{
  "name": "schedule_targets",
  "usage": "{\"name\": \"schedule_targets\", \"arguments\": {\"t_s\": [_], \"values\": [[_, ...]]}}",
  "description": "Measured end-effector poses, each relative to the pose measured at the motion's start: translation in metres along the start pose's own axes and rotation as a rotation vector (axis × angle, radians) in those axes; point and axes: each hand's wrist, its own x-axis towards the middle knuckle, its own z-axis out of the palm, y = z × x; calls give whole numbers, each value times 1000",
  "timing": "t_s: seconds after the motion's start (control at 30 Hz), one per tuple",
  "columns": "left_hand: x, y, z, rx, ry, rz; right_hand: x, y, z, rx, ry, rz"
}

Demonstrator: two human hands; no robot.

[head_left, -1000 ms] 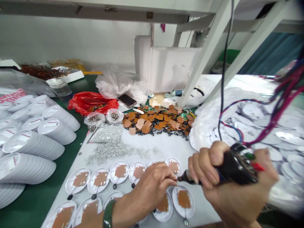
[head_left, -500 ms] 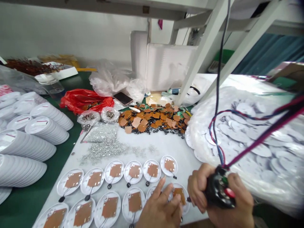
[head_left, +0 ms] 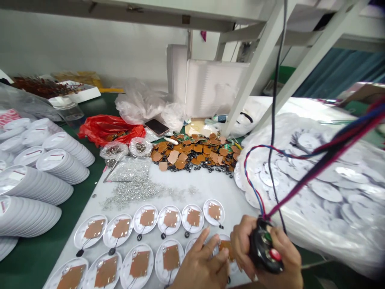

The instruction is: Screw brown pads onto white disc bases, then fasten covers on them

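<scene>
My right hand (head_left: 270,255) is wrapped round a black corded electric screwdriver (head_left: 261,249) with a green and a red button on top; its tip is hidden below. Fingers spread, my left hand (head_left: 201,263) lies over two white round covers in the front row and holds nothing I can see. Partly under its fingers is a cover with a brown circuit board (head_left: 226,245). Several more white covers (head_left: 152,273) stand in two rows, each bearing a brown board; small black parts on wires show beside many of them.
Loose screws (head_left: 129,192) are spread behind the rows, before a heap of brown boards and black parts (head_left: 195,150). Stacked white covers (head_left: 33,184) stand left. A plastic bag of white discs (head_left: 325,176) fills the right, near a hanging black cable (head_left: 273,100).
My right hand has moved a little left and down with the screwdriver, closer to my left hand. The twisted wires have swung left with it. My left hand has hardly moved.
</scene>
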Motion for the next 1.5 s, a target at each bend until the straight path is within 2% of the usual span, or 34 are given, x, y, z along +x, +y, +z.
{"name": "schedule_targets", "arguments": {"t_s": [0.07,0.13,0.23,0.3,0.4,0.53,0.63,0.7,0.83,0.9,1.0,1.13,1.27,1.5], "values": [[-2,-3,4,30,29,11,0,-3,-4,-20,-38,9],[-3,-5,9,81,69,50,3,-10,-9,-17,-130,-21],[-1,-6,15,110,206,82,16,-27,-6,43,-242,-183],[0,-6,19,109,264,65,32,-35,6,136,-115,-320],[1,-4,23,125,275,59,66,-35,30,184,48,-427],[1,-5,22,87,200,37,107,-11,43,156,86,-429],[6,-12,4,2,105,-18,122,4,42,150,86,-400],[13,-21,-16,-69,30,-11,123,5,41,148,87,-404],[38,-49,-62,-198,-103,-325,113,-13,46,150,87,-445],[52,-62,-73,-202,-198,-469,105,-24,49,150,69,-457],[67,-78,-72,-188,-303,-545,94,-34,54,154,27,-443],[75,-88,-60,-248,-311,-513,82,-42,57,179,19,-418],[73,-85,-60,-357,-255,-505,74,-49,57,196,16,-415],[72,-72,-74,-677,-338,-544,63,-66,53,237,-97,-286]]}}
